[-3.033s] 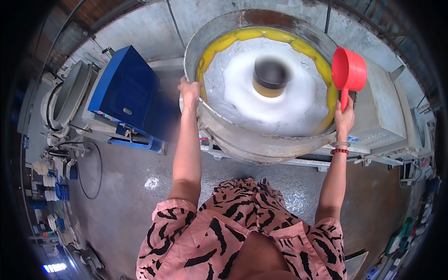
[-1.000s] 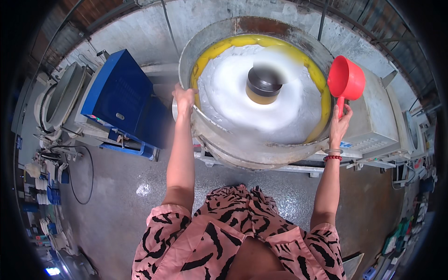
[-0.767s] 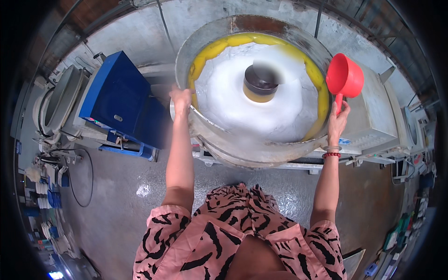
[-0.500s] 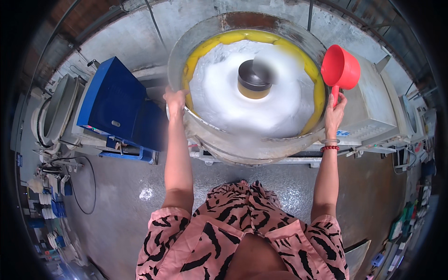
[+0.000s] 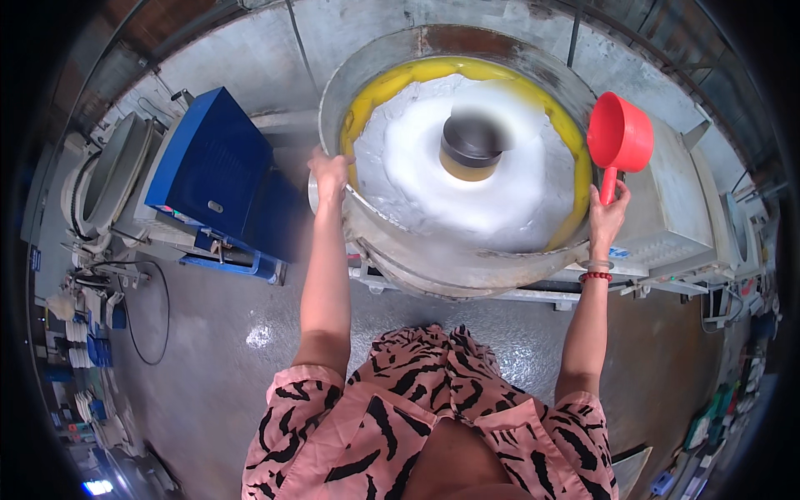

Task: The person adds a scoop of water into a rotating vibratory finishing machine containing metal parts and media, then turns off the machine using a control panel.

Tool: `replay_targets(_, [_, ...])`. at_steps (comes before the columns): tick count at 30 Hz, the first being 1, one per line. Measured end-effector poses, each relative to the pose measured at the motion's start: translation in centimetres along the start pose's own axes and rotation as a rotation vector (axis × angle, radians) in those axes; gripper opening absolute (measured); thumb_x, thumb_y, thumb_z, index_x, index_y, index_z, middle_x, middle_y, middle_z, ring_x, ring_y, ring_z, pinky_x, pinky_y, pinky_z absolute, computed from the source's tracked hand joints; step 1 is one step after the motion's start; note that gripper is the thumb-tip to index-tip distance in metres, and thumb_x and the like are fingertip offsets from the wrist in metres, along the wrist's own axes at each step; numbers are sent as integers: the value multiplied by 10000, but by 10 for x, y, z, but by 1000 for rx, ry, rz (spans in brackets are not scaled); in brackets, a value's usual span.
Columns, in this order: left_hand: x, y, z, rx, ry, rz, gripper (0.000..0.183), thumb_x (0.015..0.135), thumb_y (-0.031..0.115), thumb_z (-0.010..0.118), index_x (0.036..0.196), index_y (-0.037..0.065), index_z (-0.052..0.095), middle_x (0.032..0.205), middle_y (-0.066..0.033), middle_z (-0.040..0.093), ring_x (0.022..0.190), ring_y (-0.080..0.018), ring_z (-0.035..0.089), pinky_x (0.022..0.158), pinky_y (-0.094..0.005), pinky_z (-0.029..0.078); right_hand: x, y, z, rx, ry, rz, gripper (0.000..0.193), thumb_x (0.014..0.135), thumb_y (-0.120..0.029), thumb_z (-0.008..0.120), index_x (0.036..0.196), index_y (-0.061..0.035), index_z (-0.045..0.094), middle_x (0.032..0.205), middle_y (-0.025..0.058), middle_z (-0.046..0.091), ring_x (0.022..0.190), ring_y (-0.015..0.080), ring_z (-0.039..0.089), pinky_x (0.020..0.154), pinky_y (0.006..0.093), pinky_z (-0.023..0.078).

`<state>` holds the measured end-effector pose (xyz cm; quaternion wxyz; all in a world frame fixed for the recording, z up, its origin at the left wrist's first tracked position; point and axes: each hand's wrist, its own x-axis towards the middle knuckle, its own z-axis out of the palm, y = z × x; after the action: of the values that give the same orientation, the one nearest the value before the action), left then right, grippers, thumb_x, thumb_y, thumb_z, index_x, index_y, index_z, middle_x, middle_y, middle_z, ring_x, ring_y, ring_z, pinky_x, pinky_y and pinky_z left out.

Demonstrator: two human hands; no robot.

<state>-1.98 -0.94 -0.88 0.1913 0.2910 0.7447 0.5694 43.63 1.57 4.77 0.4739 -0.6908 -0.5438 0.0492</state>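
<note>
A large round metal tub (image 5: 392, 229) stands in front of me, with a yellow lining (image 5: 571, 137) around its inner wall. Inside lies a whitish, foamy-looking mass (image 5: 408, 179), ringed around a central post (image 5: 467, 167) with a dark top. A pale blur covers part of the post and the mass behind it. My left hand (image 5: 331, 173) is closed on the tub's left rim. At the right rim, my right hand (image 5: 607, 217) grips the handle of a red plastic dipper (image 5: 623, 137), its bowl raised above the hand and tilted toward the tub.
Left of the tub is a blue machine cover (image 5: 204, 171), with another round metal tub (image 5: 112, 179) beyond it. A pale metal housing (image 5: 667, 208) stands at the right. A black cable (image 5: 168, 312) loops over the wet-looking floor (image 5: 225, 392) at left.
The tub and both hands sit slightly farther right and lower in the picture, mostly a shift of the view. Both hands keep their holds, on the rim and on the dipper.
</note>
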Motion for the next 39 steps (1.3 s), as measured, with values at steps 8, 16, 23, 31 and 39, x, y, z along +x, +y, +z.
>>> replay_targets(8, [-1,-6,1,47,75,79,513,578,-2,600,1061,-106,461,942,-201,568,840,-253,560,755,-332,446,2,4,2,-49,-22,4,479,690,-122,568,1130,-99,380,837,172,589,784,349,573,730,412,417])
replay_targets(16, [-10,8,-2,45,64,75,527,576,-1,605,1070,-108,456,991,-225,546,867,-274,559,746,-342,458,1,5,2,-66,-21,-37,474,689,-134,569,1127,-99,391,857,192,583,786,362,564,726,417,409])
replay_targets(23, [-15,21,-6,-59,-33,-24,624,551,0,620,1139,-71,421,1079,-249,442,1014,-344,451,881,-366,362,0,7,3,-79,4,-83,465,696,-132,562,1129,-110,392,893,202,580,802,376,555,719,427,405])
replay_targets(31, [0,-3,0,2,-10,-16,645,560,39,639,1160,-36,413,1132,-266,382,1065,-384,388,917,-391,321,-1,0,0,-94,-46,-19,467,700,-146,557,1132,-118,382,880,201,583,807,381,557,721,429,409])
replay_targets(39, [-3,1,3,58,66,68,494,568,-11,604,1038,-102,481,959,-200,575,860,-254,563,763,-325,438,1,10,2,-64,24,-123,472,704,-152,561,1136,-117,375,881,203,583,812,380,559,724,432,411])
